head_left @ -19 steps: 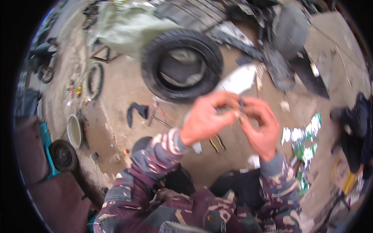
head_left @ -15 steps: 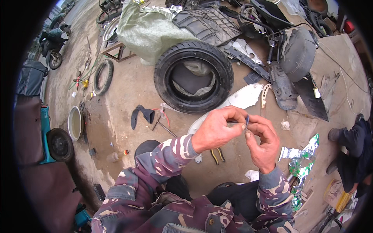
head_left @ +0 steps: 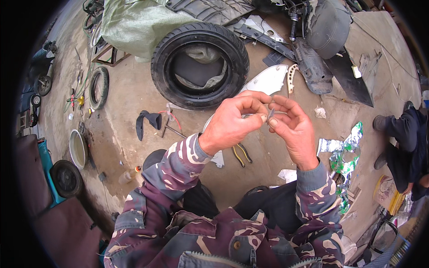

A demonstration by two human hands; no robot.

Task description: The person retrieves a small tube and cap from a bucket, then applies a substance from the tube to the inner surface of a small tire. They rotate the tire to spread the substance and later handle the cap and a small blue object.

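Both hands meet in front of me above the ground, fingertips almost touching. Pinched between them is a small thin grey piece (head_left: 271, 115), too small for me to name. My left hand (head_left: 233, 119) is closed, its thumb and forefinger at the left side of the piece. From the right, my right hand (head_left: 292, 134) grips it between thumb and fingers, the other fingers curled. Beyond the hands a black tyre (head_left: 199, 66) lies flat, partly over a white curved panel (head_left: 268, 79). Below them on the ground are pliers with yellow-and-black handles (head_left: 241, 154).
A T-handled tool (head_left: 172, 127) and black cloth (head_left: 147, 123) lie left of the hands. A metal basin (head_left: 78, 149) stands farther left. Crumpled foil wrapping (head_left: 346, 152) lies right; another person's legs (head_left: 400, 138) are at the right edge. Scooter parts (head_left: 328, 38) fill the far right.
The whole view has shifted, so the ground things sit higher and farther left. Both hands still hold the small piece, which has turned from a dark blue edge to a greyer face.
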